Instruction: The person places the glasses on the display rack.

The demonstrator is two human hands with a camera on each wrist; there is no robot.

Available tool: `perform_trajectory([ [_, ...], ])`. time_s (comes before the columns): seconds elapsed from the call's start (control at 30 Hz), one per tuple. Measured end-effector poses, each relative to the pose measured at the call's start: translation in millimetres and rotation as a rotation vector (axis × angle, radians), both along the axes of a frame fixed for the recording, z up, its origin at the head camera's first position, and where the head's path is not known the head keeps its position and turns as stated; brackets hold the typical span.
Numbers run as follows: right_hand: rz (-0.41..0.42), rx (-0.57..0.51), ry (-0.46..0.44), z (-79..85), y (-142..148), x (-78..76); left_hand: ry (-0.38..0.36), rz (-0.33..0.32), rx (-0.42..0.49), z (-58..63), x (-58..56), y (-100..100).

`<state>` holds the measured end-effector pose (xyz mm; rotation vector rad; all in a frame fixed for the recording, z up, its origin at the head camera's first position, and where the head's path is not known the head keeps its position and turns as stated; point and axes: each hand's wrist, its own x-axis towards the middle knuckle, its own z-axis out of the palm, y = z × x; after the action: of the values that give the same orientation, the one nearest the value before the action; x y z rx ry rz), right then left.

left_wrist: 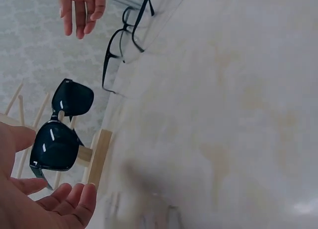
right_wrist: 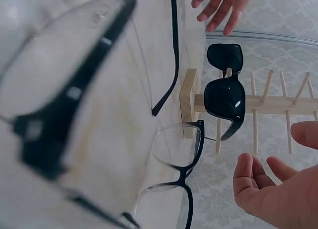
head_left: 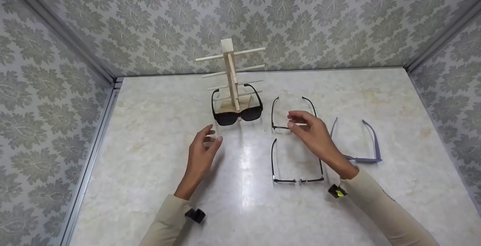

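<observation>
Black sunglasses (head_left: 251, 114) sit on the lowest pegs of a wooden display stand (head_left: 229, 65), dark lenses facing the near side. My left hand (head_left: 201, 154) is just left of and nearer than the sunglasses, fingers loosely bent and holding nothing. Over the far pair of black-framed eyeglasses (head_left: 280, 127) hovers my right hand (head_left: 313, 135), covering part of that frame. In the right wrist view, the fingers of this hand (right_wrist: 273, 189) are relaxed and empty, below the stand's pegs, with the eyeglasses (right_wrist: 185, 172) to their left.
A second dark-framed pair of eyeglasses (head_left: 287, 181) lies open on the table, nearer than the first. Blue-purple glasses (head_left: 377, 144) lie to the right, partly behind my right forearm. The stand's upper pegs (head_left: 250, 51) stick out sideways. Patterned walls (head_left: 240, 9) enclose the table (head_left: 150, 178).
</observation>
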<state>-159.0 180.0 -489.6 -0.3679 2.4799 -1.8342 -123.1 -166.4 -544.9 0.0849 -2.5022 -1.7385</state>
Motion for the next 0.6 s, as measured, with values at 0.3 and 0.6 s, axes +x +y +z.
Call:
perform_trajectory([
  [0.3, -0.062, -0.011, 0.014, -12.3, 29.5, 38.5, -0.001, -0.139, 0.005, -5.3, 25.1, 21.7],
  [0.6, -0.141, -0.003, -0.003, -27.0, 51.4, 73.7, 0.024, -0.272, 0.036, -15.7, 45.3, 50.6],
])
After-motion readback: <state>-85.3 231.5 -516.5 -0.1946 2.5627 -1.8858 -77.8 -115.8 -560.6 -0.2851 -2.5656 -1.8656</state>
